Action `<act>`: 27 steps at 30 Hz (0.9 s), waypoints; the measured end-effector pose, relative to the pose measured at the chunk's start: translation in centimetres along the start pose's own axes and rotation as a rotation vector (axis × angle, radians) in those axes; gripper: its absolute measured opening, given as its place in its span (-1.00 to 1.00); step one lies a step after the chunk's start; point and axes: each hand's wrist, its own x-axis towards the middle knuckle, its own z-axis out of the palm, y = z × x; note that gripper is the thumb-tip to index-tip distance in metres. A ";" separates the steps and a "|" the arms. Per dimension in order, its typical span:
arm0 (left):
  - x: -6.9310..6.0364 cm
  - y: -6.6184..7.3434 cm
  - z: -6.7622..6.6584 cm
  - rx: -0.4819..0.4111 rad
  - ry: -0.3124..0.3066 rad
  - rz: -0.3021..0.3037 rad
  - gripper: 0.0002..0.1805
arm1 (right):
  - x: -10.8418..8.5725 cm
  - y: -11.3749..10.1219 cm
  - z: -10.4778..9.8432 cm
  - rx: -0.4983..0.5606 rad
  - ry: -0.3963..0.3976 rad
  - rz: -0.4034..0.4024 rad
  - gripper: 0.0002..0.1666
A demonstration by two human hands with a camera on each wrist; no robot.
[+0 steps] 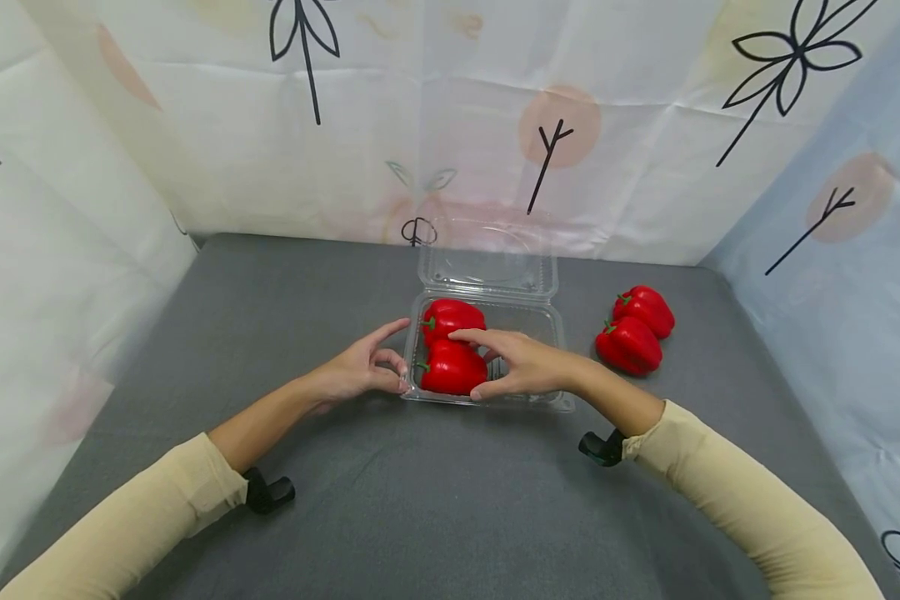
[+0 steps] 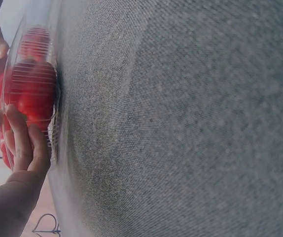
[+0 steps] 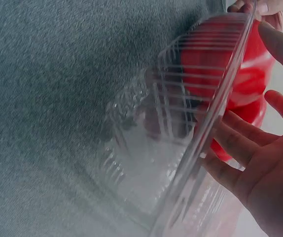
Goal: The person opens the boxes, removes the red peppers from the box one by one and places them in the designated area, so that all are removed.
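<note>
A clear plastic clamshell container [image 1: 525,321] stands on the grey cloth with its lid [image 1: 487,271] raised at the back. Two red bell peppers lie in its left half, a rear pepper [image 1: 453,317] and a front pepper [image 1: 452,368], stems to the left. My left hand [image 1: 360,367] pinches the container's left rim between thumb and curled fingers, index finger stretched out. Over the container, my right hand [image 1: 521,362] has its fingers spread at the front pepper's right side. In the right wrist view those fingers [image 3: 240,140] reach inside the rim; whether they touch the pepper is hard to tell.
Two more red bell peppers, a rear one [image 1: 645,310] and a nearer one [image 1: 630,346], lie touching each other right of the container. Patterned white cloth [image 1: 480,108] hangs behind the table and at both sides.
</note>
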 end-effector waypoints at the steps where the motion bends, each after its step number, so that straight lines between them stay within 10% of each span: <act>1: 0.0 0.0 0.0 0.001 0.000 0.002 -0.02 | 0.1 -0.1 0.1 -0.009 -0.002 0.002 -0.04; 27: 0.0 -0.2 0.0 -0.003 0.005 0.002 -0.01 | 1.2 -1.0 0.6 -0.109 -0.018 0.069 -0.08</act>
